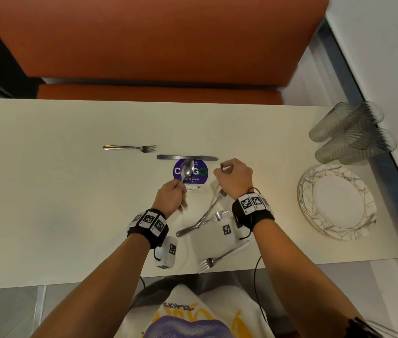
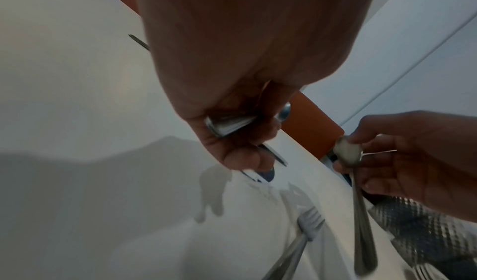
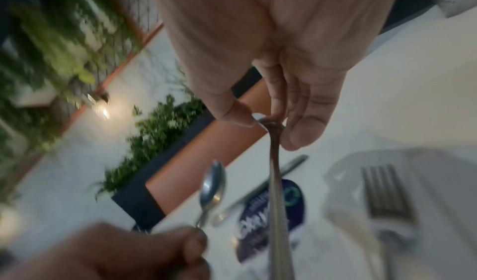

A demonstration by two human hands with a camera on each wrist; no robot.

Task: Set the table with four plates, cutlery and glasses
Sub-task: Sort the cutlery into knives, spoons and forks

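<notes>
My left hand (image 1: pixel 172 197) grips a spoon (image 1: pixel 187 168) by its handle, bowl raised over the purple sticker (image 1: pixel 199 175). The left wrist view shows the handle (image 2: pixel 229 125) crossing the curled fingers. My right hand (image 1: pixel 233 178) pinches the top end of another long piece of cutlery (image 3: pixel 277 202), which hangs down from the fingertips above the table. It looks like a spoon (image 2: pixel 347 151), but blur hides detail. A fork (image 1: pixel 129 148) and a knife (image 1: pixel 187 157) lie on the cream table (image 1: pixel 59 191) beyond my hands.
Several patterned plates (image 1: pixel 337 201) are stacked at the right edge, with ribbed glasses (image 1: pixel 351 132) lying behind them. Loose cutlery (image 1: pixel 200 222) lies under my right wrist and a fork (image 1: pixel 220 258) near the front edge. An orange bench (image 1: pixel 156 45) runs along the far side.
</notes>
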